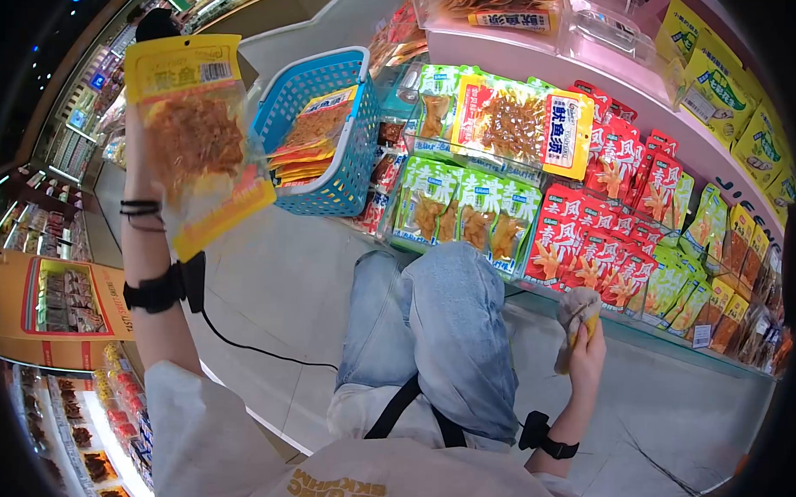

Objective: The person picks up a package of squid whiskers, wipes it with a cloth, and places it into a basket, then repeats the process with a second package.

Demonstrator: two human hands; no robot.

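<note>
My left hand (143, 134) is raised high at the left and holds up a clear snack packet (196, 141) with a yellow top and orange shredded food inside. The packet covers most of the hand. My right hand (588, 338) is low at the right, closed around a grey cloth (575, 312) with something yellow in it, just in front of the lower shelf. My knees in blue jeans (452, 320) are between the two hands.
A blue plastic basket (353, 150) with several yellow-orange packets stands on the floor by the shelf. The shelf (597, 80) at the right is packed with red, green and yellow snack bags. A cardboard display (59, 302) stands at the left. Grey tiled floor lies between.
</note>
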